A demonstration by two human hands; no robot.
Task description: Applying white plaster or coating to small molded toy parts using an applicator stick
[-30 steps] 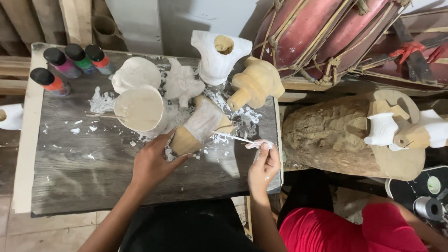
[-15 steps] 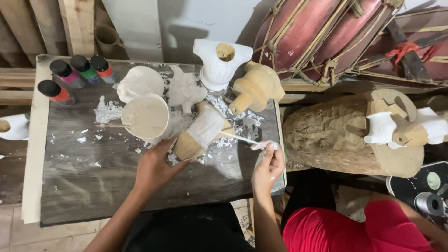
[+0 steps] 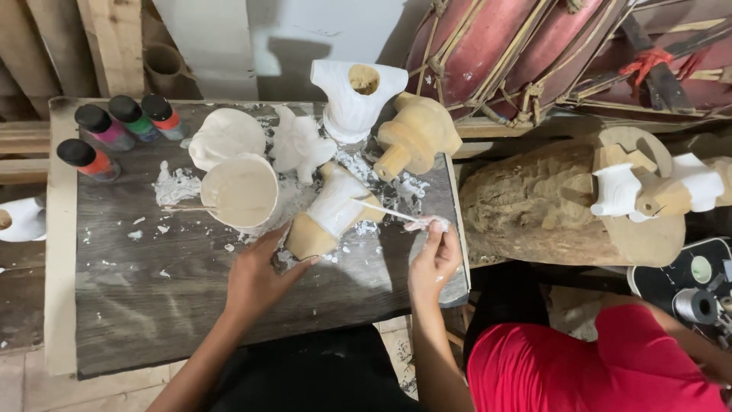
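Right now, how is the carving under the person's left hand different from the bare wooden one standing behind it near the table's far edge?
The held carving lies tilted on the table, steadied by the left hand; the bare carving rests apart from either hand. The held one is mostly coated white with only its base bare, while the other shows plain tan wood all over. The right hand touches a thin stick to the held one only. Both are pale carved wooden pieces.

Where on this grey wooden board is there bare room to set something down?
The near-left stretch of the grey wooden board is bare, bordered by the round white paint bowl, the paint bottles and the left hand. The far right is crowded with white-coated wooden carvings.
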